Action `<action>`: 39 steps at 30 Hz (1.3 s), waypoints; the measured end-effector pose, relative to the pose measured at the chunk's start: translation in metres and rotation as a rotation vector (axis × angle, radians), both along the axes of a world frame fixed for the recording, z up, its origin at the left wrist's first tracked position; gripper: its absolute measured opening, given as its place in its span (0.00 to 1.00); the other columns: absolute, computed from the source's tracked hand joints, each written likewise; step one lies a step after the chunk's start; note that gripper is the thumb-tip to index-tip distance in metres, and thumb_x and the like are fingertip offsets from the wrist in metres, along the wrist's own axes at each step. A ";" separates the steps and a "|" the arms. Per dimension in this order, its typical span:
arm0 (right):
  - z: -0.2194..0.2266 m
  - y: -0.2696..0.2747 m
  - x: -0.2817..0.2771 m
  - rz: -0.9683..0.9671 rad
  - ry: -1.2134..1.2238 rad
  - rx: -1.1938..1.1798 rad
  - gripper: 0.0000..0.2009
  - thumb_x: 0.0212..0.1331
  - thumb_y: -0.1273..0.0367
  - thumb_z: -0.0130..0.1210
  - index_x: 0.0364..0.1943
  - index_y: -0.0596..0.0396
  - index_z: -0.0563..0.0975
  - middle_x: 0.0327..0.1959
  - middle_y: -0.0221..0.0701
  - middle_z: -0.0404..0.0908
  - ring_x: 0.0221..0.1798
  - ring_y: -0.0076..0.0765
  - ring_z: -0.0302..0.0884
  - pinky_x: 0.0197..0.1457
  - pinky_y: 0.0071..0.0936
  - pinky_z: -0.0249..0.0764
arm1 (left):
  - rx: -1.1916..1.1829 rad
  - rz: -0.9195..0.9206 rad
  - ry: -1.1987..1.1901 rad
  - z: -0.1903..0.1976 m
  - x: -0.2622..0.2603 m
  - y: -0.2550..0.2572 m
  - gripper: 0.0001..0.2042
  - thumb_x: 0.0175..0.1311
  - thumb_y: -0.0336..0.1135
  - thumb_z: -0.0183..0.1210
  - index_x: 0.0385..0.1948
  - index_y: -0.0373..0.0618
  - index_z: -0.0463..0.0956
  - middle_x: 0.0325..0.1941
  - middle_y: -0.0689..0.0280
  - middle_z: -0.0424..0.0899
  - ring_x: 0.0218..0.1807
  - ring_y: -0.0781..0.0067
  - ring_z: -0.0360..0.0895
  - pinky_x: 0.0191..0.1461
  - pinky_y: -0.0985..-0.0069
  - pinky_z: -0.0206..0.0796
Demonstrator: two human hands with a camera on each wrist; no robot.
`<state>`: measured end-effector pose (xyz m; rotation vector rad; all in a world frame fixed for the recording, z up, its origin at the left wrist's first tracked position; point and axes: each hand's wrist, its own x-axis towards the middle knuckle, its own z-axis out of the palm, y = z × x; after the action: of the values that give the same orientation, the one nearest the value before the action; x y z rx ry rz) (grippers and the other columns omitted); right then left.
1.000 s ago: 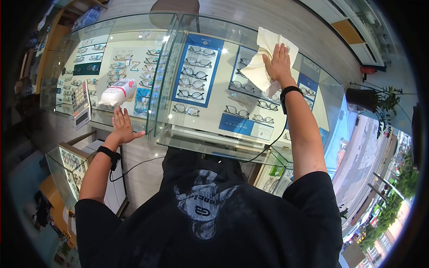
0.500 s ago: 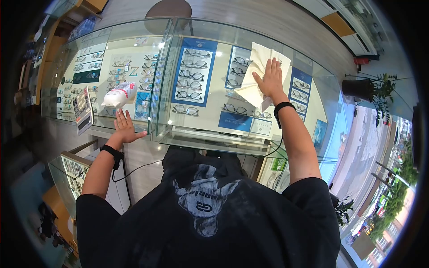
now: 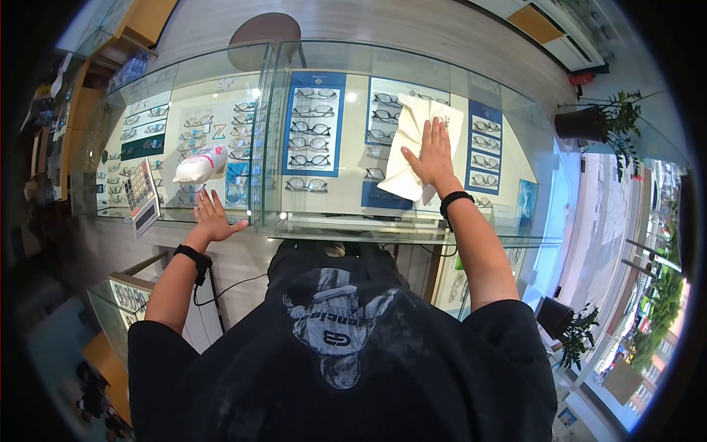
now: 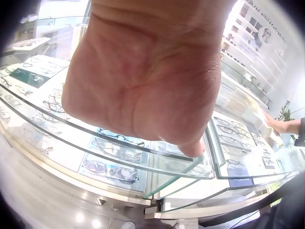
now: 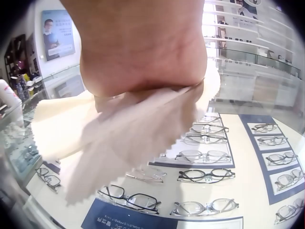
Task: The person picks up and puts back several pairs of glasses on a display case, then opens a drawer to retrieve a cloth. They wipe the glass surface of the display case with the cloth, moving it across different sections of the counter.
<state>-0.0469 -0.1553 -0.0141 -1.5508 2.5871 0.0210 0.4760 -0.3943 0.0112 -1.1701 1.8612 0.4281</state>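
My right hand lies flat with straight fingers on a cream cloth, pressing it onto the glass top of the display case. The right wrist view shows the cloth bunched under my palm, with rows of eyeglasses below the glass. My left hand rests open and flat near the front edge of the left glass case. In the left wrist view my palm fills the frame above the glass. A white spray bottle lies just beyond my left fingertips.
A calculator stands at the left on the glass. A round stool sits behind the cases. Potted plants stand at the right by the window. A smaller glass case is low at the left.
My right hand has dragged the cloth toward me and leftward across the glass. The left hand has stayed flat in the same spot by the bottle.
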 end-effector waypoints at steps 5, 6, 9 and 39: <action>0.000 0.026 0.026 -0.009 -0.026 -0.004 0.53 0.66 0.34 0.43 0.79 0.65 0.45 0.83 0.52 0.37 0.86 0.57 0.26 0.86 0.46 0.29 | -0.013 -0.010 0.031 -0.008 0.006 0.001 0.73 0.51 0.86 0.51 0.73 0.24 0.18 0.77 0.29 0.12 0.78 0.30 0.05 0.78 0.36 0.14; 0.000 0.031 0.031 -0.011 -0.025 0.002 0.53 0.66 0.34 0.43 0.78 0.65 0.46 0.83 0.52 0.37 0.86 0.56 0.27 0.86 0.46 0.30 | -0.016 -0.010 0.028 -0.009 0.005 0.001 0.73 0.51 0.86 0.50 0.73 0.24 0.18 0.77 0.29 0.12 0.78 0.30 0.05 0.78 0.36 0.14; -0.002 0.044 0.044 -0.013 -0.031 -0.006 0.53 0.66 0.33 0.42 0.78 0.65 0.46 0.83 0.52 0.37 0.86 0.56 0.27 0.86 0.46 0.30 | 0.006 -0.004 0.031 -0.003 0.003 -0.001 0.73 0.51 0.86 0.50 0.73 0.25 0.18 0.77 0.30 0.12 0.78 0.30 0.05 0.78 0.36 0.14; 0.014 0.155 0.107 -0.121 -0.129 -0.085 0.44 0.70 0.44 0.48 0.78 0.62 0.50 0.83 0.48 0.41 0.85 0.56 0.34 0.84 0.50 0.39 | -0.030 -0.020 0.074 -0.016 0.013 -0.002 0.73 0.53 0.84 0.52 0.72 0.23 0.16 0.77 0.29 0.10 0.78 0.28 0.05 0.78 0.34 0.15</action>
<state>0.0597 -0.0004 -0.0003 -1.3693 2.6041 -0.1960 0.4885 -0.3966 -0.0046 -1.1688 1.9476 0.4384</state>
